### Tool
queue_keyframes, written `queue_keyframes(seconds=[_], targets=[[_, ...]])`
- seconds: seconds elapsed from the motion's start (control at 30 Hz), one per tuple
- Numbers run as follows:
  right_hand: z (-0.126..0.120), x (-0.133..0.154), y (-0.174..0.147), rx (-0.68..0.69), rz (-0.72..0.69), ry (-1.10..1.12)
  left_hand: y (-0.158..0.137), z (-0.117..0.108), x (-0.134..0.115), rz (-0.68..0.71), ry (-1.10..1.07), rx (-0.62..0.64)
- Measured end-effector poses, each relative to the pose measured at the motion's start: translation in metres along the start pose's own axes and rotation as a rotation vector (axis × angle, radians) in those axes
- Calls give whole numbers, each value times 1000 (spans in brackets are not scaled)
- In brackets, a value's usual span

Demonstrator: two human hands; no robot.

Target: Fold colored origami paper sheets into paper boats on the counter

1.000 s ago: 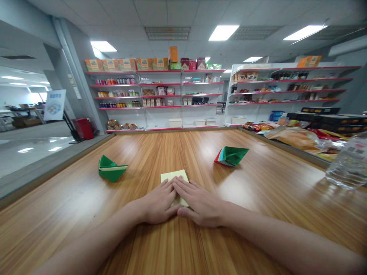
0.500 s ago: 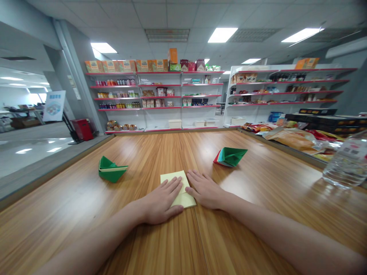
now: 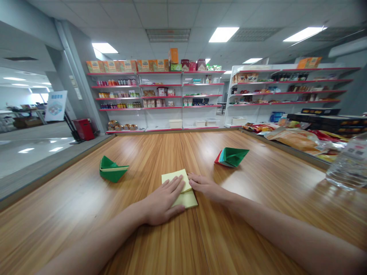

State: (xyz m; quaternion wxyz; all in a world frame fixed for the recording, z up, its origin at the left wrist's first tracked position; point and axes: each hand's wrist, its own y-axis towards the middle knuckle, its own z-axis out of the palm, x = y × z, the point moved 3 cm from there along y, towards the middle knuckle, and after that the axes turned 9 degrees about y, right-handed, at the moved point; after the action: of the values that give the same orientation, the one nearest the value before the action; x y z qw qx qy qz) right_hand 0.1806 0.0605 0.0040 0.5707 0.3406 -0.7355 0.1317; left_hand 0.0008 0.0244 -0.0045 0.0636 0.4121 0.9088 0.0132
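Observation:
A folded sheet of pale yellow paper (image 3: 187,199) lies on the wooden table in front of me. My left hand (image 3: 164,200) rests flat on it from the left, fingers stretched out and pressing it down, hiding part of the sheet. At the right edge of the paper's upper folded layer, my right hand (image 3: 208,187) is turned partly on its side, its thumb and fingertips close together on that edge. Farther left sits a green folded paper boat (image 3: 111,172) with a pale yellow layer. To the right stands another paper boat (image 3: 233,157), green with red and light-blue layers.
A clear plastic bottle (image 3: 348,164) stands on the right side of the table (image 3: 137,248). Beyond the right edge lie snack bags (image 3: 295,138) and stacked black boxes (image 3: 323,120). Stocked shelves (image 3: 160,95) line the back; a sign board (image 3: 56,106) stands at left.
My right hand has turned from lying flat to its side, its fingers drawing together at the paper's right edge. My left hand stays on the sheet. The view has shifted slightly.

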Motion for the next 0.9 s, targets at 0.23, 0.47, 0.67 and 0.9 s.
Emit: queue_keyframes(seconds=[0.23, 0.47, 0.67, 0.9], targets=[[9, 7, -4, -63, -36, 777, 1, -1, -3, -36, -38, -36], [18, 16, -18, -123, -199, 399, 4, -7, -21, -86, -367, -111], [21, 31, -26, -33, -320, -197, 5, -16, -34, 18, -1285, -158], [32, 34, -23, 197, -370, -521, 12, -3, -15, -300, -1764, -328]])
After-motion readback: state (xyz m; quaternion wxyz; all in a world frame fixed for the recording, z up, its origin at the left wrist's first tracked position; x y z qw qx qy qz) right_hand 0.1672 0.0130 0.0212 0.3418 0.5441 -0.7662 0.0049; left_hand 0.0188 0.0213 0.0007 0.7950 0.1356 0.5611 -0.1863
